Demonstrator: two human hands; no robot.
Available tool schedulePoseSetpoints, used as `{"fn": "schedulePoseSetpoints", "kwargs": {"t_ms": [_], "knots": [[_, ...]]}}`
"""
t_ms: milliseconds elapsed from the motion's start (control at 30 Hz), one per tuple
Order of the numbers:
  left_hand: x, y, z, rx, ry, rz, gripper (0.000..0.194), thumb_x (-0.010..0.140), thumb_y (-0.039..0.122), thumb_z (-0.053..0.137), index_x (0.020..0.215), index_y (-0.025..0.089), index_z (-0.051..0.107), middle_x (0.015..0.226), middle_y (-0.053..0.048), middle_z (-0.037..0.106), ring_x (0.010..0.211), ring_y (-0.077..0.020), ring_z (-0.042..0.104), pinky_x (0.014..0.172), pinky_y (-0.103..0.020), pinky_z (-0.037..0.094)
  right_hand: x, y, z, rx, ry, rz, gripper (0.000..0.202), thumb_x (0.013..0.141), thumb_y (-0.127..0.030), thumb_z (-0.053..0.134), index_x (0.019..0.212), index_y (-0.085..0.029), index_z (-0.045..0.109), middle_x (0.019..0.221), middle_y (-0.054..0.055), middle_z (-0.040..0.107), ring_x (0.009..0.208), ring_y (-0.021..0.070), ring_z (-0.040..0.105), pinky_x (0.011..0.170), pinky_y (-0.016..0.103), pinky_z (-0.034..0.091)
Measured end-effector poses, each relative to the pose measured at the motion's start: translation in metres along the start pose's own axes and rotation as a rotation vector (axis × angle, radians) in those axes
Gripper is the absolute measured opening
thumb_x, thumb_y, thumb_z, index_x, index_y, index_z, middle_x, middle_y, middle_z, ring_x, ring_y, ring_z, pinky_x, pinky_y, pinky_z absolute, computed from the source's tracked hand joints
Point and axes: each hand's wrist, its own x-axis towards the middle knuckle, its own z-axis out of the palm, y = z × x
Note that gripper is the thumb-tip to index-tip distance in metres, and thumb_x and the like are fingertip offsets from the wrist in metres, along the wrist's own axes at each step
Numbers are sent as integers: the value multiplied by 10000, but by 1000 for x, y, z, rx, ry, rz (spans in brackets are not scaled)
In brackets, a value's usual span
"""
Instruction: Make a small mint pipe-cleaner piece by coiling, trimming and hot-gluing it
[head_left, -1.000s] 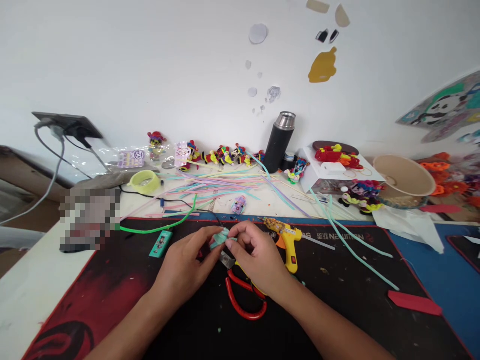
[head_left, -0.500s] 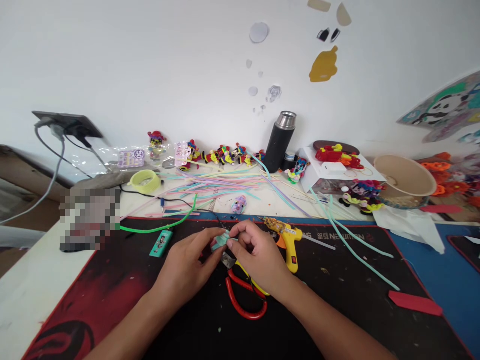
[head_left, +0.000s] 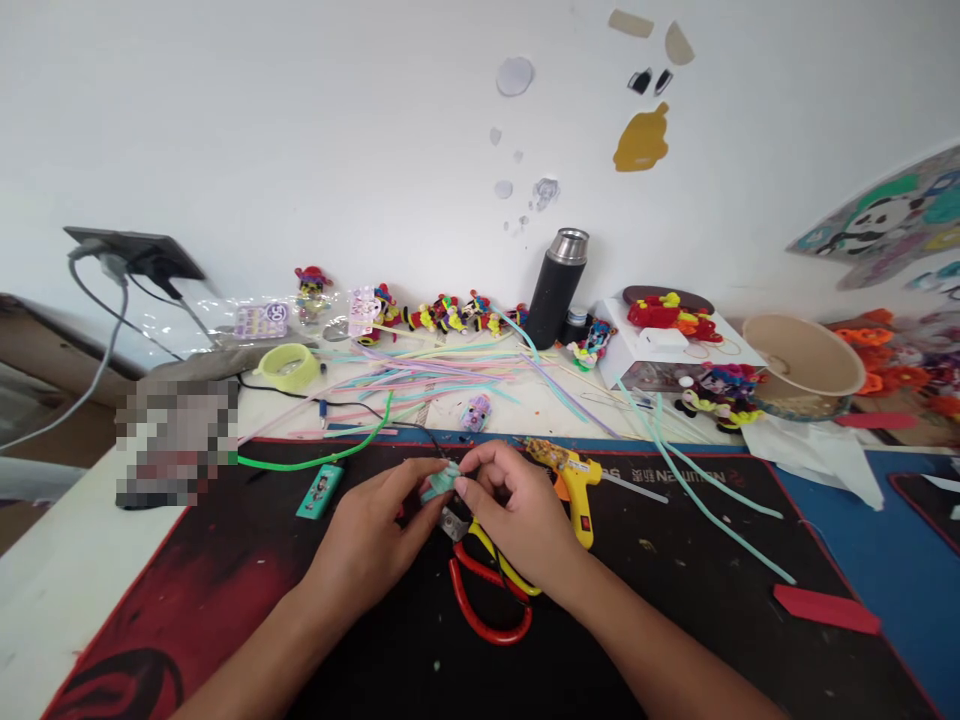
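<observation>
Small mint-green pipe-cleaner piece [head_left: 439, 484], fuzzy, looks bunched, partly hidden by fingers; held over far part of black-and-red mat [head_left: 397, 660]. From piece: scissors [head_left: 491, 634] with red and yellow handles at 5 o'clock, partly covered by right hand [head_left: 517, 510]; yellow glue gun [head_left: 579, 495] at 3; teal printed block [head_left: 320, 491] at 9; small lilac figure [head_left: 475, 412] at 1. Left hand [head_left: 375, 520]: grip closed, thumb and forefinger on piece. Right grip: pinching 3-o'clock end.
</observation>
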Motion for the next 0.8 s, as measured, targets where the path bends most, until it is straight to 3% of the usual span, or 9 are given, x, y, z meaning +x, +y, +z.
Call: {"fn": "schedulePoseSetpoints", "kwargs": {"t_ms": [400, 800], "knots": [[0, -3, 1, 3, -14, 60, 186, 1011, 274, 587, 1153, 232, 701, 1001, -43, 825, 853, -197, 795, 768, -282, 642, 0, 2, -3, -80, -62, -3, 78, 947, -242, 650, 1014, -229, 613, 596, -91, 497, 548, 119, 481, 554, 246, 327], [-1, -3, 1, 116, -2, 164, 201, 1030, 246, 547, 1147, 205, 706, 1009, -66, 829, 853, -213, 802, 761, -299, 632, 0, 4, 0, -98, -85, 25, 40, 946, -241, 632, 963, -232, 596, 548, -104, 460, 499, 111, 421, 522, 243, 280]]}}
